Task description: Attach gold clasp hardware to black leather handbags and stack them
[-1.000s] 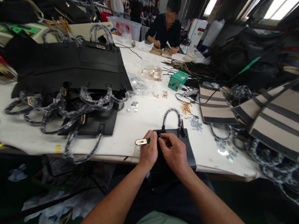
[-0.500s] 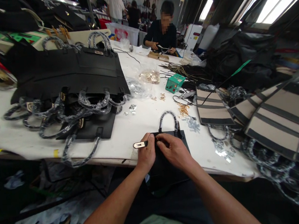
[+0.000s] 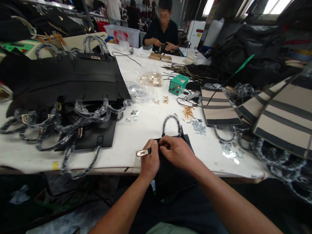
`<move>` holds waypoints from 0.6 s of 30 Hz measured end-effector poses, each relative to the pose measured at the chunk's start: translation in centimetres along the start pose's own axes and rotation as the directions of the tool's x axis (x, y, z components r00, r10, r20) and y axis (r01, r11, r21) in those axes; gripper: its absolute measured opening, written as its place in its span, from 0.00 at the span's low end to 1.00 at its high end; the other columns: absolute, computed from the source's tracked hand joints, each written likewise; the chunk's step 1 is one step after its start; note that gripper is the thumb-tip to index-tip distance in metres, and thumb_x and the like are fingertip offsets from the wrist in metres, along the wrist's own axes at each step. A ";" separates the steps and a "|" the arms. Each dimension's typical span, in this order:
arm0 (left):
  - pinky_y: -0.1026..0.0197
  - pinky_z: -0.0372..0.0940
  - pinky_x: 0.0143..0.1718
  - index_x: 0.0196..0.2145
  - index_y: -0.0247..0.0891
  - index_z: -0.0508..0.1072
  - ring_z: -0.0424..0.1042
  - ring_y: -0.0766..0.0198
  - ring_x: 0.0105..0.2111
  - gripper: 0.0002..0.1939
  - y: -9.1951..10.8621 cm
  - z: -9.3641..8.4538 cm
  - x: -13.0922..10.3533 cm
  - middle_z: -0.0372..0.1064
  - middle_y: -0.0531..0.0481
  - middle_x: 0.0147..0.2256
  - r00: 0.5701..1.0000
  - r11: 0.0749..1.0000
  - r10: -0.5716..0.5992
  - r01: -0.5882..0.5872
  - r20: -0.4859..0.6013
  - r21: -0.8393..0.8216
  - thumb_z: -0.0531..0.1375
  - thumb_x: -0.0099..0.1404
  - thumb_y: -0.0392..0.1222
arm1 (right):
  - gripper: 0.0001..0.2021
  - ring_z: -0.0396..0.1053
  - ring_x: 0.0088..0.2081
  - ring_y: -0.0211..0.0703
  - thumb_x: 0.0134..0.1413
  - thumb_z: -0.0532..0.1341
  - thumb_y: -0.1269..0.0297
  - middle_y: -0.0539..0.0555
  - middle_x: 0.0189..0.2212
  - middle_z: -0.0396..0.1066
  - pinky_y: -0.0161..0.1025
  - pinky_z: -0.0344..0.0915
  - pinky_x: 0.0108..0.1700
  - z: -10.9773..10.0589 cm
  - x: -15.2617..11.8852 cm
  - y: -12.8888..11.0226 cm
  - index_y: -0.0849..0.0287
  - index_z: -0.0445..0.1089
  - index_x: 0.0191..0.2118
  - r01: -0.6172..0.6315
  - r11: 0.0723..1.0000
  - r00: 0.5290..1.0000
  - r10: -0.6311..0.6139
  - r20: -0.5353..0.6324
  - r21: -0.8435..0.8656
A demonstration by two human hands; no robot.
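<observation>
A black handbag with a plastic-wrapped handle lies over the table's front edge, toward my lap. My left hand is closed on the bag's top edge, and a black strap with a gold metal plate sticks out to its left. Close beside it, my right hand is pinched at the same edge; whatever its fingertips hold is hidden. Gold-coloured fittings and flat silver pieces lie beyond the bag to the right.
Black bags with wrapped handles cover the left of the white table. Striped beige and black panels lie at the right. A green box with a cable stands mid-table. A person sits across, hands on a small item.
The view has shifted slightly, so the table contents appear farther left. My hands stay at the bag's edge. The person opposite has brought both hands closer together.
</observation>
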State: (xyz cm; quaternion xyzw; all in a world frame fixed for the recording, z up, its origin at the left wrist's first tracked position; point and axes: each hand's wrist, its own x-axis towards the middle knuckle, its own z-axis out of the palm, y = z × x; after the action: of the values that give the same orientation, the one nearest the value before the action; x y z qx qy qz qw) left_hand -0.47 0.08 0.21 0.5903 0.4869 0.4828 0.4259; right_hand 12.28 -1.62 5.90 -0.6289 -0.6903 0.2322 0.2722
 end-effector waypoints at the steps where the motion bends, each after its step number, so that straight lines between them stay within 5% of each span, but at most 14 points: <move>1: 0.61 0.57 0.36 0.26 0.41 0.64 0.61 0.62 0.30 0.15 -0.1 0.0 0.0 0.61 0.54 0.26 1.000 1.000 -0.006 0.006 -0.009 -0.007 0.49 0.70 0.46 | 0.06 0.68 0.26 0.39 0.51 0.59 0.70 0.47 0.24 0.72 0.33 0.61 0.31 -0.1 0.1 0.0 0.53 0.73 0.33 0.009 1.000 1.000 -0.009 0.009 -0.001; 14: 0.61 0.58 0.37 0.27 0.41 0.66 0.63 0.62 0.31 0.15 0.1 0.3 -0.2 0.63 0.54 0.27 1.000 0.999 0.026 -0.027 0.007 0.044 0.49 0.71 0.44 | 0.07 0.68 0.26 0.39 0.49 0.59 0.71 0.47 0.23 0.72 0.33 0.60 0.30 -0.2 0.8 0.3 0.54 0.73 0.30 -0.028 0.999 0.999 0.027 0.042 0.027; 18: 0.61 0.58 0.37 0.27 0.41 0.66 0.63 0.61 0.31 0.16 0.2 0.3 -0.2 0.62 0.54 0.27 0.999 0.999 0.029 -0.031 0.029 0.042 0.48 0.71 0.45 | 0.05 0.68 0.26 0.38 0.49 0.60 0.71 0.46 0.22 0.72 0.34 0.60 0.30 0.1 0.3 0.4 0.54 0.73 0.31 -0.081 0.993 0.996 0.084 -0.033 0.085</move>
State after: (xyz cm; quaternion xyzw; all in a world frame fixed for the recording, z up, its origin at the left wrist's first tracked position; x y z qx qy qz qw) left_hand -0.14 -0.13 0.30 0.6133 0.4820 0.4702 0.4129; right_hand 12.45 -1.28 5.55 -0.6490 -0.6484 0.2603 0.3009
